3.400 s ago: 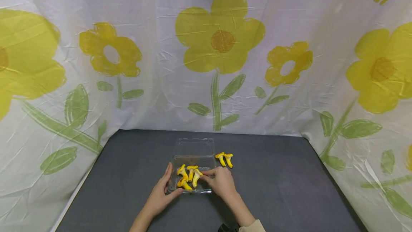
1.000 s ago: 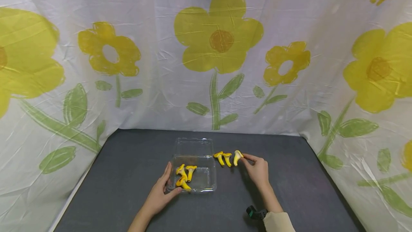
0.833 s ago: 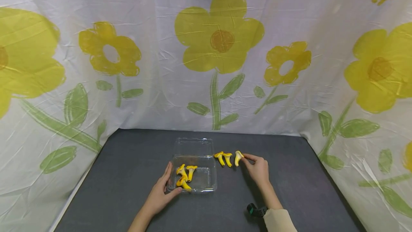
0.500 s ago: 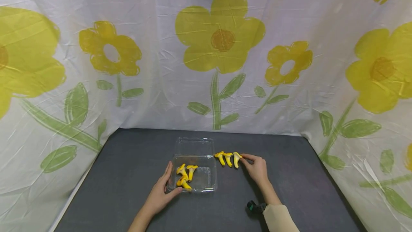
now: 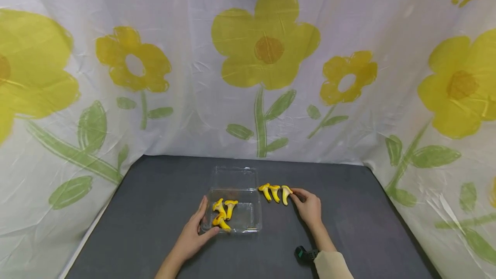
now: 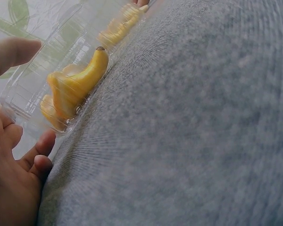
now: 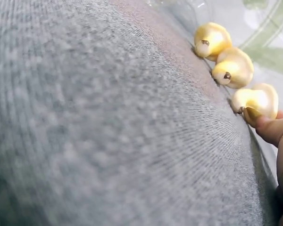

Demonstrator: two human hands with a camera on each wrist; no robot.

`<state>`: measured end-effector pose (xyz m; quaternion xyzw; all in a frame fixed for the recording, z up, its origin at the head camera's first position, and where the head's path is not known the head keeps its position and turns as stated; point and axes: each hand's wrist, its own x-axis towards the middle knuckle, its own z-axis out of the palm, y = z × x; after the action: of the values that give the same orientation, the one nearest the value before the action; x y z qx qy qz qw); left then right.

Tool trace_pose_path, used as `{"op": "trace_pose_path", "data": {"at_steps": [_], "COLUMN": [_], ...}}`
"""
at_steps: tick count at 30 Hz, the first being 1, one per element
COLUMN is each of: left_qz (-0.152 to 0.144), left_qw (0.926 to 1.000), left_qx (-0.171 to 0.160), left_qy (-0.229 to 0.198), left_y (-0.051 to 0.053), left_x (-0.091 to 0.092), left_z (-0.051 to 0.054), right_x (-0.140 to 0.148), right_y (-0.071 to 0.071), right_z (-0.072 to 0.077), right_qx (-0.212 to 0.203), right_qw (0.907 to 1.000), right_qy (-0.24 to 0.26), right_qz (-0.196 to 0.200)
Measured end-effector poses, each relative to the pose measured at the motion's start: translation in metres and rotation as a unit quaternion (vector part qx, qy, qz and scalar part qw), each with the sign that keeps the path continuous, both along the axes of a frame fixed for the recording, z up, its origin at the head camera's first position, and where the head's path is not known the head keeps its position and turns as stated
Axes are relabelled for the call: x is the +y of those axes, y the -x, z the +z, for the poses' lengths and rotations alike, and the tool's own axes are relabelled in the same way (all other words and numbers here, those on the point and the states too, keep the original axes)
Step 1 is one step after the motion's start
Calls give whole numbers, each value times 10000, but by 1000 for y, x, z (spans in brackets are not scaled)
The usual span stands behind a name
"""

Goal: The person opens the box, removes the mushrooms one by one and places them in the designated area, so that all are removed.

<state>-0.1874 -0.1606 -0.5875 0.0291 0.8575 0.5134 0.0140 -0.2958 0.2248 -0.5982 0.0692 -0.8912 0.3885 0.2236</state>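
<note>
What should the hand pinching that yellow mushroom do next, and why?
Perhaps the right hand should gently let go: it pinches the end mushroom, which seems to rest on the dark table, lined up beside two other mushrooms.

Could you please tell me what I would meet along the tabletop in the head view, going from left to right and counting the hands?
Left hand → clear box → first loose mushroom → second loose mushroom → third loose mushroom → right hand.
</note>
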Motion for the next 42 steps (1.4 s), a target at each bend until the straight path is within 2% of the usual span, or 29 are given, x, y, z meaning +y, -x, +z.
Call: {"op": "trace_pose_path", "data": {"at_steps": [9,14,19,28,36,42], "left_qz": [-72,-52,-56,-59,-95,-80], "left_qw": [9998,9999,9998,9997,9998,9999], "left_qx": [181,148,194,229,192,132], "left_qy": [-26,18,63,46,48,70], "left_y": [-2,-2,-1,-1,-1,-1], "left_x": [-1,0,-1,-1,-1,-1], "left_z": [1,3,3,1,1,2], "right_x": [-1,-1,0,2,6,7], "right_y": [-2,-3,-3,-3,-8,-9], "right_z": [2,2,3,2,11,18], "right_qx": [-47,5,-122,-170,-642,-940], "right_qw": [9999,9999,9999,9998,9969,9918], "right_qy": [132,76,-47,34,423,872], "right_qz": [78,85,-7,6,189,-17]}}
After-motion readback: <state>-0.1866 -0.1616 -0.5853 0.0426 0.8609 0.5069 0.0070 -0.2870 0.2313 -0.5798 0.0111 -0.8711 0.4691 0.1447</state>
